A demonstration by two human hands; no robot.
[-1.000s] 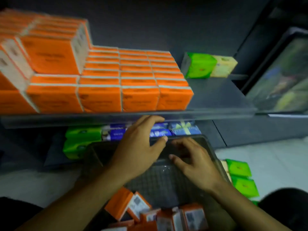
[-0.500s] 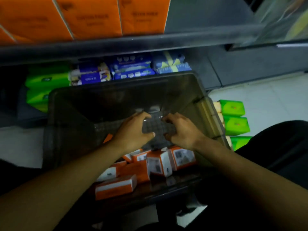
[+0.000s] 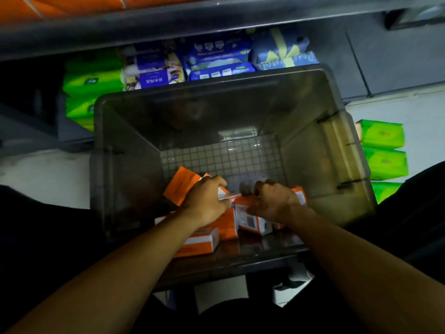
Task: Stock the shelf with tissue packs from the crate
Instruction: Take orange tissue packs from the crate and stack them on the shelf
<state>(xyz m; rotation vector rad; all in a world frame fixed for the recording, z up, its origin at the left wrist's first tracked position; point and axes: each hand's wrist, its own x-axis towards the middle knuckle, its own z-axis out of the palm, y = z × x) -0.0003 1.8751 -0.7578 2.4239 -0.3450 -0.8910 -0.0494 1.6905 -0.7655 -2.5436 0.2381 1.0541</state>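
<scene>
A grey translucent crate (image 3: pixel 130 150) stands in front of me, its gridded floor bare at the far end. Several orange-and-white tissue packs (image 3: pixel 199 244) lie jumbled at its near end. My left hand (image 3: pixel 207 201) is down in the crate, fingers curled over an orange pack (image 3: pixel 179 185) that tilts up on the left. My right hand (image 3: pixel 274 201) rests with bent fingers on top of upright orange packs (image 3: pixel 250 220) beside it. The shelf's grey front edge (image 3: pixel 216 18) crosses the top, with orange packs (image 3: pixel 60 4) stacked on it.
Under the shelf sit green packs (image 3: pixel 89 80), blue-and-white packs (image 3: pixel 154 73) and a blue pack with a yellow ribbon print (image 3: pixel 284 54). Three green packs (image 3: pixel 382 150) lie on the pale floor right of the crate. My dark-clothed legs flank the crate.
My view has dropped from the stocked shelf down into the crate. Both hands have moved from the crate's far rim to the near end and closed onto the orange packs.
</scene>
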